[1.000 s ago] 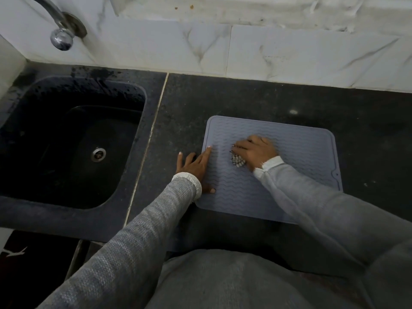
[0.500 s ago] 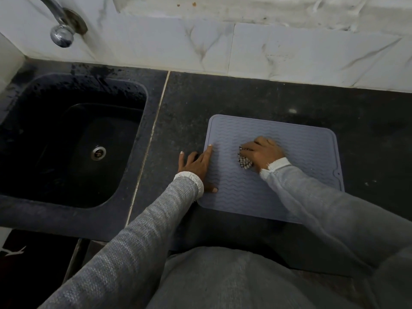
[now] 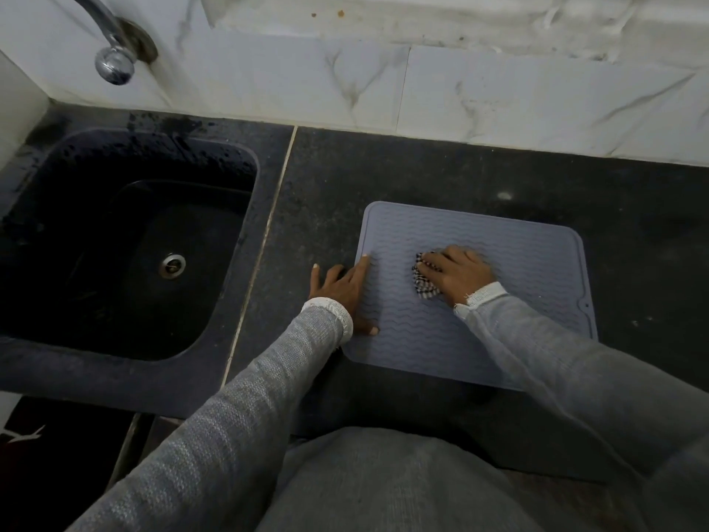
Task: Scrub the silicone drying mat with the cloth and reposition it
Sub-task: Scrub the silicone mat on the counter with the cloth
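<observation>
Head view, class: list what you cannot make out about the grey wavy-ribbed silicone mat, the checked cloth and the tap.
- Grey wavy-ribbed silicone mat: its near right corner is hidden by the right sleeve.
- Black-and-white checked cloth: mostly covered by the right hand; its full size is unclear.
- Left hand: the wrist is under the sleeve cuff.
- Chrome tap: its upper part is cut off by the top edge.

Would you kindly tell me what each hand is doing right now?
Left hand: open, fingers pressing the mat edge.
Right hand: holding the cloth.
</observation>
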The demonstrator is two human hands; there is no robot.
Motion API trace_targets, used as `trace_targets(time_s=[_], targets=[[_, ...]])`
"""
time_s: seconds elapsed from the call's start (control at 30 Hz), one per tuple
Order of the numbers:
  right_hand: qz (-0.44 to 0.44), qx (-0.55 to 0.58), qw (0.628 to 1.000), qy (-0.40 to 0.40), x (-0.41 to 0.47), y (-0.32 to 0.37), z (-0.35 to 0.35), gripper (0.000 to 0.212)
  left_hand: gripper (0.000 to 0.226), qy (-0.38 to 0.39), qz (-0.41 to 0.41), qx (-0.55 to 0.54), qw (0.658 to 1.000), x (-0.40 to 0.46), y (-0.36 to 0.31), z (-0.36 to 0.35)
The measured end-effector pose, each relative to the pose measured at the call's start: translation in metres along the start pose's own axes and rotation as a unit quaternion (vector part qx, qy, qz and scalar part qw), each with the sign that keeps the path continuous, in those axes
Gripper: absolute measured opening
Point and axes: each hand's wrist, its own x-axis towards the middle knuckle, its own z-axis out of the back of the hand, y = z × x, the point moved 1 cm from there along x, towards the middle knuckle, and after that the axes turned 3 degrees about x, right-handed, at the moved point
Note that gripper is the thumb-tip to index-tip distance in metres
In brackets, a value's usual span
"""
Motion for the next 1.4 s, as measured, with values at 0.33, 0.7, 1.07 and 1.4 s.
trace_targets(time_s=[0.33,0.7,1.07,1.4], targets=[[-0.079,0.079,0.992,0.063,0.02,0.001,-0.002,0.05,0.095,0.023,-0.044,-0.044,0.998,0.006,0.032,0.021],[-0.018,0.073,0.996,0.055,0.058,0.053,0.002,0.046,0.11,0.015,-0.012,-0.024,1.0,0.005,0.027,0.026],[-0.023,0.095,0.995,0.035,0.047,0.04,0.013,0.042,0.115,0.018,-0.015,0.004,1.0,0.004,0.024,0.029],[0.004,0.005,0.997,0.082,0.011,0.03,-0.001,0.048,0.111,0.032,-0.007,-0.009,0.999,0.003,0.026,0.028]])
